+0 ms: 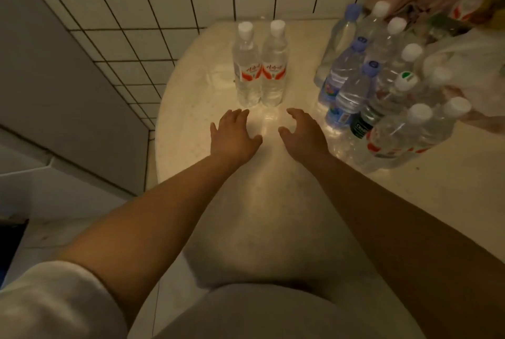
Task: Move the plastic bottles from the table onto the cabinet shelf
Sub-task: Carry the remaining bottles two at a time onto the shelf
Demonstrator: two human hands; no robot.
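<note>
On the pale, glossy round-edged table [191,109], two upright clear plastic bottles with white caps and red-and-white labels stand touching side by side: the left labelled bottle [246,65] and the right labelled bottle [274,64]. Both stand on the far part of the table, near the white tiled wall with dark grout [164,11]. Nearer than this pair, the left hand [235,134] hovers above the table with fingers spread and relaxed, holding nothing, its fingertips just short of the left labelled bottle's base. Beside it, the right hand [303,134] is likewise empty, fingers loosely curved and thumb apart, near the right labelled bottle. To the right of the pair, well apart from it, stands a dense cluster of clear plastic bottles with white and blue caps [382,87]. Behind the cluster lies a crumpled pale plastic bag [464,57]. Bare forearms extend from a white sleeve [54,303].
</note>
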